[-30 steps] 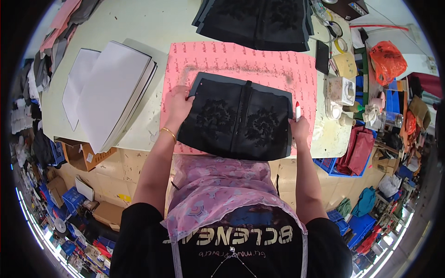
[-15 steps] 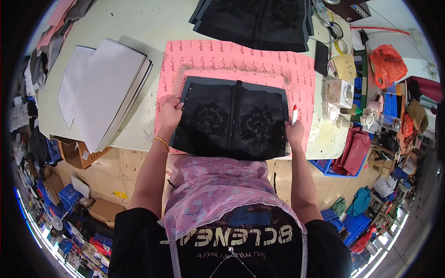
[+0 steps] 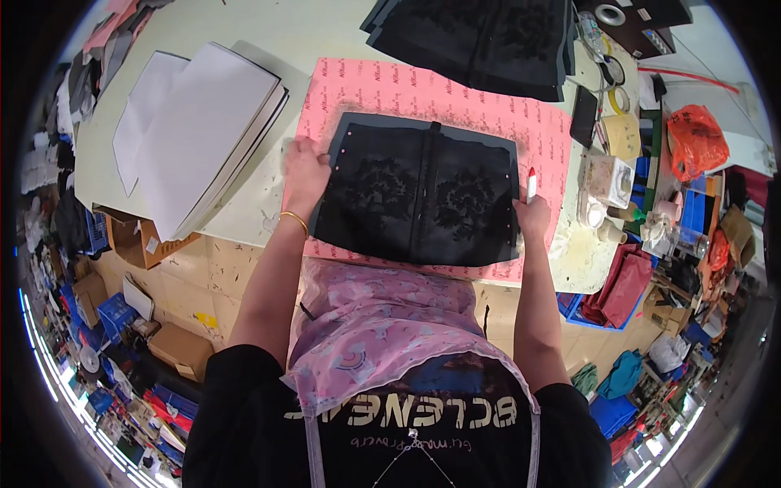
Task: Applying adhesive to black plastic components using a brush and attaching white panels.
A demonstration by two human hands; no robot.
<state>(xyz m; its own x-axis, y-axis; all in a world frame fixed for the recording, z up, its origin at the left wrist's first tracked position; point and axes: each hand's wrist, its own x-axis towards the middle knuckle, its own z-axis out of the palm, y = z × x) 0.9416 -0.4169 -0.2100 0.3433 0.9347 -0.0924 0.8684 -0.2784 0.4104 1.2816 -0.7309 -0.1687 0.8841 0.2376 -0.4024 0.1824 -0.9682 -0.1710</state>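
Note:
A black fabric panel (image 3: 382,232) with two dark leafy patterns and a raised strip down its middle lies on a darker backing, over a pink printed sheet (image 3: 439,89). My left hand (image 3: 306,177), with a yellow bangle at the wrist, has its fingers closed at the panel's left edge. At the right edge is my right hand (image 3: 533,218), its fingers wrapped around a white marker pen (image 3: 532,189) with a red tip pointing up. That hand also touches the panel's side. The undersides of both hands' fingers are hidden.
More black panels (image 3: 480,49) are stacked at the far side of the table. White sheets (image 3: 195,122) lie in a pile on the left. A phone (image 3: 583,116), tape rolls (image 3: 620,99) and a white container (image 3: 608,180) stand along the right. A blue crate (image 3: 598,313) is below the table's right edge.
The panel has slid farther up the pink sheet, away from my body, and both hands have moved with it. The whole view has shifted slightly.

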